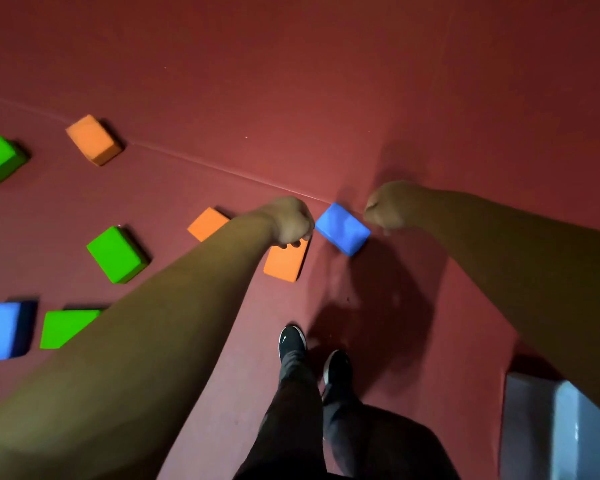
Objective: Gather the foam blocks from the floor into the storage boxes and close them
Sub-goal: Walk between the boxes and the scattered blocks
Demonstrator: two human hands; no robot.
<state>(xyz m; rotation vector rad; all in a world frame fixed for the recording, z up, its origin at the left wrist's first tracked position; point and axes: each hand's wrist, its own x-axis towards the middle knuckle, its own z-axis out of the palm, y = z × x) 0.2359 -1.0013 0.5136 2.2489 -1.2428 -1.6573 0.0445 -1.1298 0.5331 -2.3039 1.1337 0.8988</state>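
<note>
Orange block (pixel 284 263): far edge gripped by curled left hand (pixel 290 220). Blue block (pixel 343 228): between hands; right hand (pixel 385 211) curled beside it, hold unclear.

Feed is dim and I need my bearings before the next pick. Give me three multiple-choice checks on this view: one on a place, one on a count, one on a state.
1. Where is the blue block nearest the middle of the view?
A. Between the left hand and right hand
B. At the far left edge
C. In the top right corner

2. How many green blocks show?
A. One
B. Three
C. Five

3. How do the green blocks lie?
A. Stacked in one pile
B. Apart on the floor
C. Touching in a row

Answers:
1 A: it sits in the gap between both hands.
2 B: one is at the far left, one mid-left, and one is partly behind the left forearm.
3 B: red floor shows between them.
</note>
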